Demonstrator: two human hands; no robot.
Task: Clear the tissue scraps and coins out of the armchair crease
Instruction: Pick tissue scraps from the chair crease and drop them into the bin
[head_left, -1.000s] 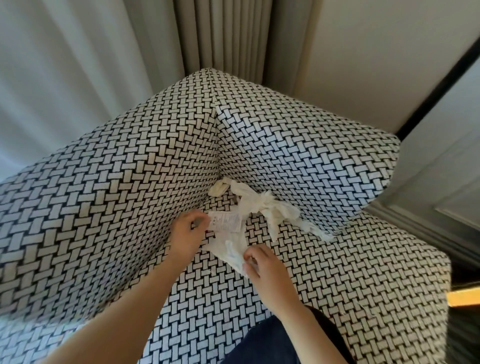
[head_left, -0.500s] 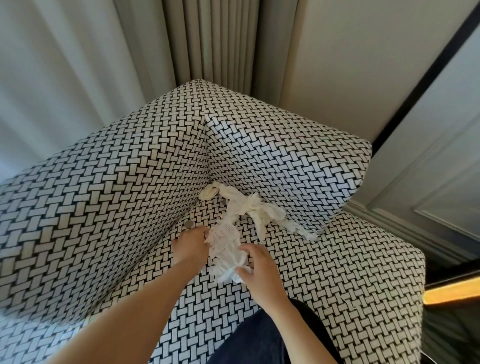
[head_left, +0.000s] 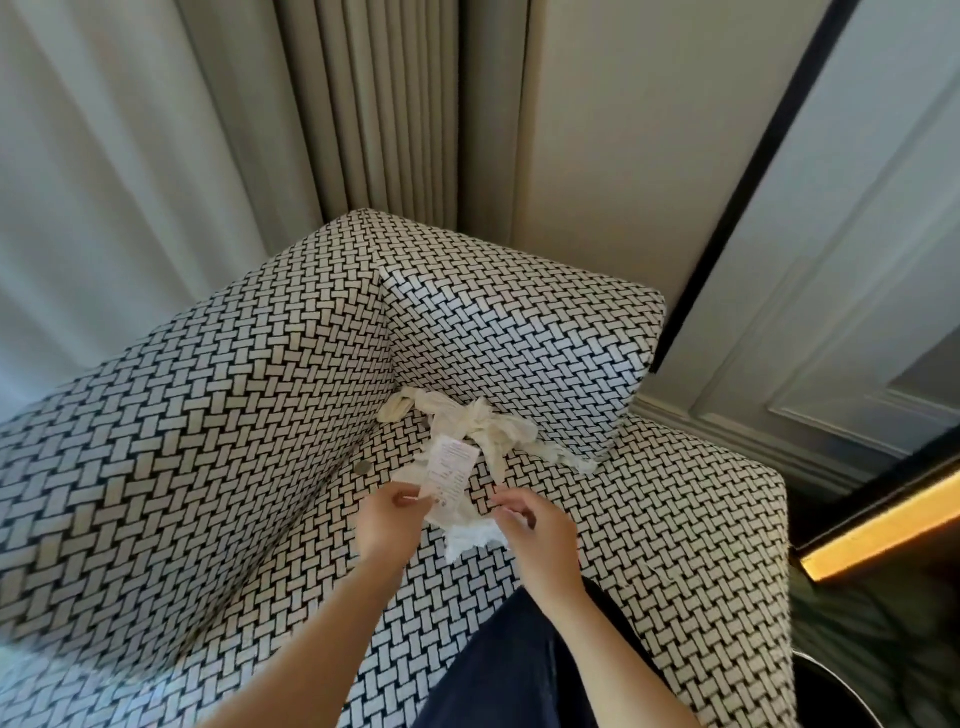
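A black-and-white woven armchair (head_left: 208, 441) fills the view. Twisted white tissue scraps (head_left: 478, 426) lie along the crease between the seat and the right arm. A silver coin (head_left: 363, 467) sits in the crease at the backrest's foot. My left hand (head_left: 389, 525) pinches the lower edge of a printed paper slip (head_left: 451, 467). My right hand (head_left: 535, 535) holds a crumpled white tissue (head_left: 467, 535) just above the seat. Both hands hover close together in front of the crease.
Pale curtains (head_left: 156, 156) hang behind the chair. A panelled wall (head_left: 831, 312) with a baseboard stands to the right. My dark trouser knee (head_left: 519, 670) rests on the seat's front. A lit yellow strip (head_left: 883, 530) glows at the right edge.
Both hands have lifted back from the crease, drawing the slip and the crumpled tissue up off the seat. The coin at the backrest's foot has come into sight.
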